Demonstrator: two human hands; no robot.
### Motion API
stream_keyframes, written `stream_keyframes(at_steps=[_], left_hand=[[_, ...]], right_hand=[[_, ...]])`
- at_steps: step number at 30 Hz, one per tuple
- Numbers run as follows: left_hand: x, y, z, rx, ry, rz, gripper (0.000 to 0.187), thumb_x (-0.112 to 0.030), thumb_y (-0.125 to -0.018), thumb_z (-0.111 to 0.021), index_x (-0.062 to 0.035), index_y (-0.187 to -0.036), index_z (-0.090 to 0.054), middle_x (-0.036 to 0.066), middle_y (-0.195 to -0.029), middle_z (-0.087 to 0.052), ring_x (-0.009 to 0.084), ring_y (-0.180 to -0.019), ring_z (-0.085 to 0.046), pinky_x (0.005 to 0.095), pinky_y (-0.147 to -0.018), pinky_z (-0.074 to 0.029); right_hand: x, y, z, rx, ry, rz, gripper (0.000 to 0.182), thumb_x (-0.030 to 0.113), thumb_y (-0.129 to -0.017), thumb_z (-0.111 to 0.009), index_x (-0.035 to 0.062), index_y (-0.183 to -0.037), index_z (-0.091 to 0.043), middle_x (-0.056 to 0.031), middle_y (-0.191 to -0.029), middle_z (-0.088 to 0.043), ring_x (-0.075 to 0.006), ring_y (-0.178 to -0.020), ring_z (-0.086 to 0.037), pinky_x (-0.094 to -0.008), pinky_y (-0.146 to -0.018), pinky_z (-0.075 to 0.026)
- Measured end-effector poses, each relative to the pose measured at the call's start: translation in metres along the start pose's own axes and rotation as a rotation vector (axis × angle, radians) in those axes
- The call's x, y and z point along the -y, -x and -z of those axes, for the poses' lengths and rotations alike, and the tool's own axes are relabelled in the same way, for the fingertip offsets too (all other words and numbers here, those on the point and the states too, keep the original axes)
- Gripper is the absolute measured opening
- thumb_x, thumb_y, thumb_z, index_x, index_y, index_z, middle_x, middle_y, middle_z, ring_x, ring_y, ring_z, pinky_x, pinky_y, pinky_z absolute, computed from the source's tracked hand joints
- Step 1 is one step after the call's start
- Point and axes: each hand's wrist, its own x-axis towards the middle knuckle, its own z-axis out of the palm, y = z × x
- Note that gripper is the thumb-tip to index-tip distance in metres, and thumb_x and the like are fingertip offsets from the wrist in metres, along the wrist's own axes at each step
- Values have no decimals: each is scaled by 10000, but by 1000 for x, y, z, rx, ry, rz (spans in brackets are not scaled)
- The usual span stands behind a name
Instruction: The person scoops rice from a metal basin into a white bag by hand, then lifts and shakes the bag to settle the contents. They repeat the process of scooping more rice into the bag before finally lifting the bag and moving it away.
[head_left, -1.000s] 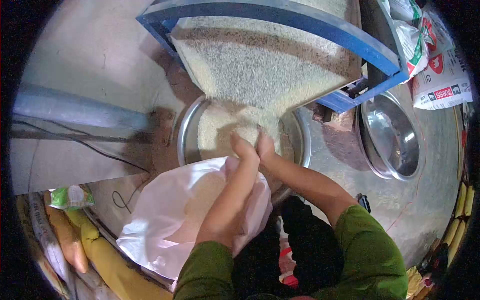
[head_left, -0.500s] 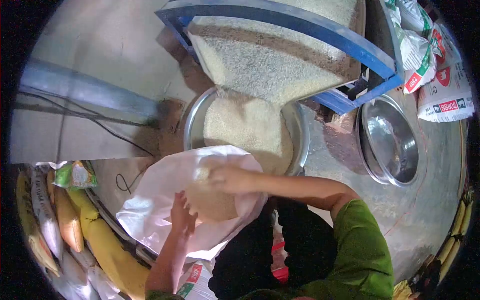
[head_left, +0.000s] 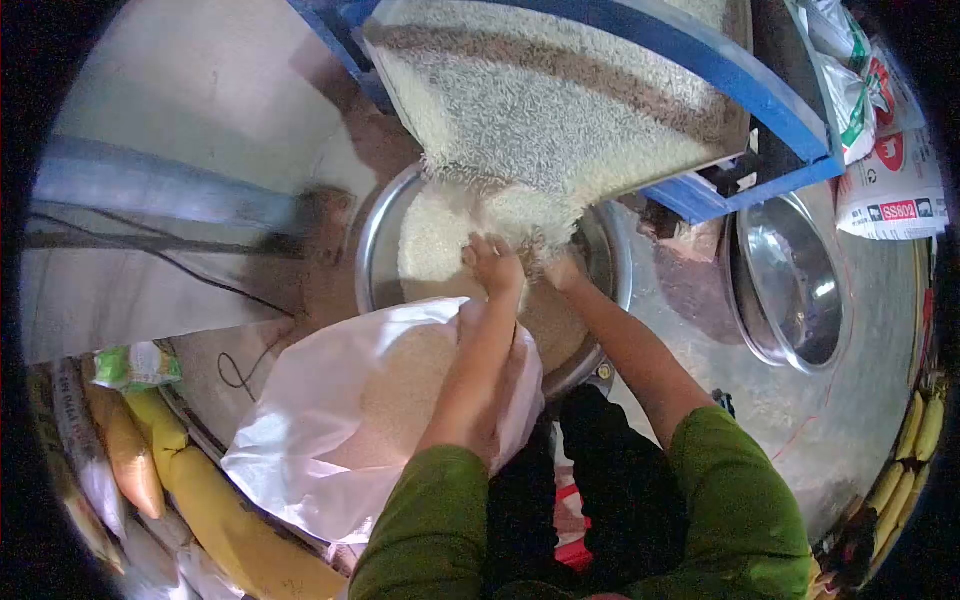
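Observation:
Pale grain (head_left: 560,130) slides off a tilted chute into a round metal basin (head_left: 378,250). My left hand (head_left: 493,264) is over the basin, its fingers apart above the heaped grain. Beside it on the right, my right hand (head_left: 555,265) is at the falling grain, and its fingers are blurred and partly covered. A white sack (head_left: 290,400) lies open against the near side of the basin, with grain (head_left: 400,400) inside it. My left forearm crosses the sack's right side.
A blue metal frame (head_left: 690,50) surrounds the chute. Nested metal basins (head_left: 790,280) stand at the right, below printed sacks (head_left: 890,190). Yellow sacks (head_left: 230,510) and other filled bags line the lower left. A dark cable (head_left: 190,270) runs along the left.
Both my hands have moved from the white sack up to the metal basin under the chute. The sack's mouth has sagged a little, and the view has shifted slightly.

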Motion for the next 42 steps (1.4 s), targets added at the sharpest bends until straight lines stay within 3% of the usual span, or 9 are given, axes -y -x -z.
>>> stream_keyframes(at_steps=[3, 5, 11, 19, 25, 31, 35, 39, 42], left_hand=[[-42, 9, 37, 41, 1187, 564, 451, -279, -815, -381, 63, -1108, -401, 231, -1119, -425, 342, -1021, -413, 362, -883, -294], [-48, 5, 65, 90, 1165, 658, 438, -280, -825, -359, 61, -1093, -418, 214, -1109, -439, 317, -1000, -434, 347, -871, -305], [-60, 1, 178, 7, 1466, 868, 441, -297, -853, -305, 47, -1115, -389, 158, -1104, -455, 252, -978, -452, 326, -856, -322], [27, 63, 341, 304, 1597, 779, 359, -343, -866, -287, -79, -1048, -450, 58, -876, -524, 205, -828, -505, 350, -832, -342], [59, 101, 390, 403, 1086, 1269, 517, -423, -812, -367, -94, -1208, -319, 76, -1220, -329, 171, -1145, -258, 385, -945, -173], [-1, 28, 325, 584, 1053, 443, 356, -284, -804, -470, -25, -1047, -496, 105, -1040, -502, 182, -995, -440, 269, -860, -303], [-27, -9, 179, 160, 617, -96, 380, -210, -802, -457, 48, -1081, -436, 225, -1104, -442, 325, -1034, -420, 345, -879, -319], [-51, -15, 108, 183, 343, 200, 466, -240, -807, -420, 76, -1141, -344, 267, -1156, -367, 383, -1051, -378, 379, -897, -302], [-62, 4, 91, 114, 604, 390, 568, -360, -835, -312, 82, -1189, -266, 268, -1201, -314, 376, -1113, -316, 369, -939, -240]], right_hand=[[34, 5, -2, -88, -599, -250, 375, 253, -846, -325, -16, -1078, -444, -136, -1104, -435, -211, -996, -427, -295, -857, -328], [57, 4, -2, -12, -1299, -937, 206, 186, -792, -415, 40, -828, -557, -82, -696, -547, -233, -703, -505, -364, -637, -408], [183, -26, 65, -149, -1487, -952, 422, 311, -787, -398, -7, -1052, -479, -141, -1083, -451, -220, -1002, -402, -313, -854, -312], [328, 17, 140, 599, -850, -399, 348, 310, -827, -400, 6, -910, -549, -150, -845, -555, -229, -845, -526, -295, -742, -400], [292, 29, 119, 672, -637, 183, 256, 216, -776, -506, -9, -884, -563, -162, -930, -556, -238, -845, -539, -320, -732, -423], [150, -23, 120, 490, 0, -560, 257, 205, -719, -495, -7, -841, -573, -182, -943, -541, -292, -907, -506, -350, -791, -387], [52, -11, 61, 140, 41, 26, 296, 233, -723, -492, -1, -889, -566, -205, -987, -516, -332, -958, -472, -359, -841, -363], [86, -4, 57, 521, 723, -85, 373, 227, -741, -448, 36, -1060, -479, -191, -1041, -498, -281, -1088, -368, -353, -933, -266], [31, 9, 7, 207, -410, -400, 343, 219, -752, -419, 8, -1013, -493, -202, -1001, -507, -286, -895, -498, -375, -787, -390]])
